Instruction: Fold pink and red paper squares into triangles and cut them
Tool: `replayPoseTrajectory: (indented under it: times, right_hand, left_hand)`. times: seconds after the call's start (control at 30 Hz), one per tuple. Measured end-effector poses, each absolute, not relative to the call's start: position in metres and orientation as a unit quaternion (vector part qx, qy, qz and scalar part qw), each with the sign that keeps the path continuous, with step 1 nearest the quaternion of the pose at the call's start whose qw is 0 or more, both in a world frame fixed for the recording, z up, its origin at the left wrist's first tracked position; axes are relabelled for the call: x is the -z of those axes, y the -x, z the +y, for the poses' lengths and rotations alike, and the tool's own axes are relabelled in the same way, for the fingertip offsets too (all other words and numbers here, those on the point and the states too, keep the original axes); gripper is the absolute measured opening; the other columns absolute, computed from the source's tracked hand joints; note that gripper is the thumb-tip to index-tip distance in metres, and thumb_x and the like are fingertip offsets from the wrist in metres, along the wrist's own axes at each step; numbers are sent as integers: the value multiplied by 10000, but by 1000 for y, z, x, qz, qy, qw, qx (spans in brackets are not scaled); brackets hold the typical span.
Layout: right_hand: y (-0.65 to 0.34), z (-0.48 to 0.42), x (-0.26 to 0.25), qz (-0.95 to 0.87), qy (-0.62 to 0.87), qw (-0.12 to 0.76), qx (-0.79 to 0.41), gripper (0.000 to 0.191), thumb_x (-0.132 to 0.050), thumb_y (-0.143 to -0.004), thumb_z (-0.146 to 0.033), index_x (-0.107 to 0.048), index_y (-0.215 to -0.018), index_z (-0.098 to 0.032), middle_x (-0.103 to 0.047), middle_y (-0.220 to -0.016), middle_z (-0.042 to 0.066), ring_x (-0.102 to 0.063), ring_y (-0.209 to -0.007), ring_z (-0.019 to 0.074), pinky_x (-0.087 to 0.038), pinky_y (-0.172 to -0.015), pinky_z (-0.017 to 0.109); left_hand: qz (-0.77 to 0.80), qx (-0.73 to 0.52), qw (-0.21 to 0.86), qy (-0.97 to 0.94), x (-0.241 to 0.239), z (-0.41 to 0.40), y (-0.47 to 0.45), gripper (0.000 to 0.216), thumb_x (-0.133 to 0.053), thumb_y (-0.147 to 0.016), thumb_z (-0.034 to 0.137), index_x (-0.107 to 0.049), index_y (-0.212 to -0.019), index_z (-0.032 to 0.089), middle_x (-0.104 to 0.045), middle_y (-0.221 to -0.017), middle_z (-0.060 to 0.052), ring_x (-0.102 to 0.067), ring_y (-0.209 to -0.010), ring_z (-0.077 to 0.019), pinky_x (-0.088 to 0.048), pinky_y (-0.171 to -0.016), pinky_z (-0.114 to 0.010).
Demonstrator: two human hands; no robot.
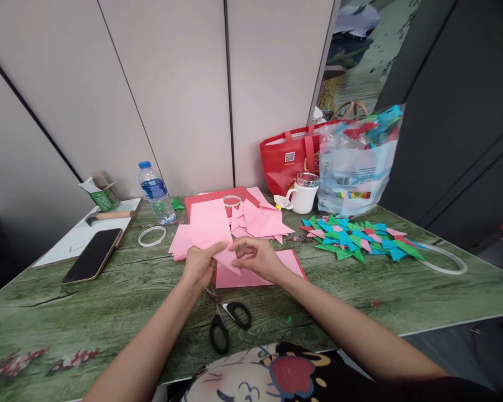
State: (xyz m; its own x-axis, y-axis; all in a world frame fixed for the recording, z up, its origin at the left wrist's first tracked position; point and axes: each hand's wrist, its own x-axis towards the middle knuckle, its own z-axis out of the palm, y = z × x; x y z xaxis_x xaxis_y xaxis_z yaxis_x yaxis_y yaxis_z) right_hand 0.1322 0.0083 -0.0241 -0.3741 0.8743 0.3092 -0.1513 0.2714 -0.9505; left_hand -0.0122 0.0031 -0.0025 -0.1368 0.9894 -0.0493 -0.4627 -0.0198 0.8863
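My left hand (201, 264) is closed on a sheet of pink paper (224, 254), thumb on top, holding it above the table. At the sheet's right edge is my right hand (257, 258), fingers curved and apart; whether a fingertip touches the paper I cannot tell. Beneath both hands lies a pink sheet with a red edge (260, 273). Black-handled scissors (221, 321) rest on the table just below my left hand, their tips partly hidden. Beyond the hands are pink paper pieces (257, 219), some folded or cut into points, and red paper (243, 195).
To the left are a phone (93, 254), a wooden-handled tool (115, 214), a green box (103, 195), a water bottle (156, 192) and a tape ring (151, 236). A white mug (304, 195), red bag (279, 162), filled plastic bag (356, 173) and folded colored pieces (352, 237) stand right.
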Motion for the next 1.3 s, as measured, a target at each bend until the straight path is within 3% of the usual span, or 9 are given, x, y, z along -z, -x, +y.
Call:
replayPoseTrajectory:
  times: [0.1, 0.4, 0.57, 0.73, 0.97, 1.13, 1.3]
  right_hand:
    - [-132, 8, 22, -648, 284, 465, -532, 283, -710, -562, -222, -658, -836, -174, -585, -912, 23, -525, -612, 73, -472, -585, 222]
    - [-135, 8, 20, -662, 284, 473, -507, 341, -671, -581, -133, -643, -914, -198, -542, -1021, 21, -483, -562, 29, -446, -550, 182]
    - [-145, 14, 13, -654, 287, 503, -486, 351, -661, -588, -134, -643, -933, -193, -526, -1072, 43, -534, -635, 56, -476, -613, 207]
    - [-149, 16, 10, -691, 284, 490, -450, 350, -624, -598, -67, -648, -929, -179, -549, -1037, 49, -552, -746, 92, -477, -656, 214]
    - [-150, 16, 12, -734, 273, 463, -416, 394, -604, -620, -50, -632, -982, -204, -521, -1082, 49, -536, -729, 78, -474, -634, 204]
    - [-153, 17, 9, -752, 271, 435, -414, 386, -603, -644, -84, -608, -1009, -209, -495, -1126, 55, -504, -668, 55, -454, -570, 179]
    - [-162, 17, 0, -767, 275, 417, -403, 373, -585, -652, -73, -610, -1003, -197, -518, -1068, 41, -464, -628, 42, -435, -564, 173]
  left_hand:
    - [410, -625, 580, -324, 1, 1, 11, 235, -787, -419, 90, -667, -621, 81, -692, -662, -71, -606, -549, -140, -473, -541, -247]
    - [415, -642, 523, -376, 1, 0, 10, 241, -785, -472, 168, -642, -647, 84, -672, -645, -55, -601, -571, -142, -463, -579, -255]
    - [379, -584, 545, -467, 3, -1, 11, 475, -751, -463, 73, -621, -915, 138, -682, -877, -77, -624, -749, -160, -468, -688, -258]
    - [445, -476, 541, -532, 9, 1, 13, 238, -686, -487, 65, -631, -715, 100, -639, -584, -27, -547, -511, -117, -422, -504, -222]
    - [479, -459, 502, -556, -2, -3, 11, 65, -606, -492, 65, -604, -538, 110, -570, -455, 18, -466, -429, -87, -358, -436, -204]
    - [494, -446, 481, -571, -7, 1, 21, 32, -610, -504, 90, -601, -487, 115, -562, -435, 17, -462, -412, -87, -355, -427, -205]
    - [493, -477, 490, -538, -14, 8, 37, 68, -669, -512, 141, -635, -561, 107, -615, -501, -9, -506, -433, -90, -390, -457, -205]
